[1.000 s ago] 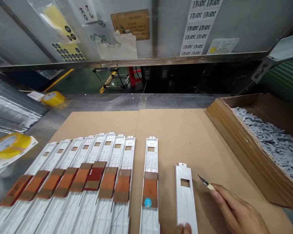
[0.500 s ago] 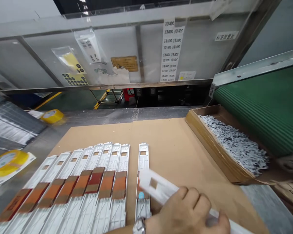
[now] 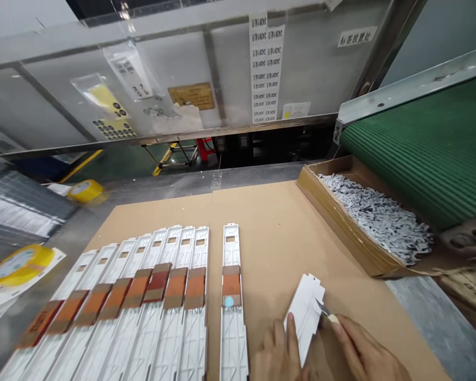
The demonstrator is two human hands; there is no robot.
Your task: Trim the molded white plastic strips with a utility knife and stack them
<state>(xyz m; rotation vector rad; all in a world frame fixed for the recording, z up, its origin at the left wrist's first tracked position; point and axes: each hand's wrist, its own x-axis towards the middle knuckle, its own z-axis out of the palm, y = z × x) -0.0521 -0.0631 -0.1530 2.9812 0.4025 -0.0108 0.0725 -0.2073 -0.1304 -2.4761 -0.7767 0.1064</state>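
My left hand (image 3: pixel 280 355) holds a long white plastic part (image 3: pixel 306 316) tilted on its edge above the cardboard sheet (image 3: pixel 277 238). Gripped in my right hand (image 3: pixel 365 352) is a small knife (image 3: pixel 325 311) whose blade tip touches the part's right edge. To the left lies a single white part with an orange-brown band (image 3: pixel 232 288), and further left a row of several like parts (image 3: pixel 150 288) side by side.
A cardboard box of small grey pieces (image 3: pixel 375 222) stands at the right, beside a green ribbed conveyor belt (image 3: pixel 424 143). Two yellow tape rolls (image 3: pixel 83 190) (image 3: pixel 18 263) sit at the left on the metal bench. A panel with labels rises at the back.
The white part lay flat a second ago; my left hand lifted and turned it, and now it stands on edge with the knife against it. The view has shifted rightwards.
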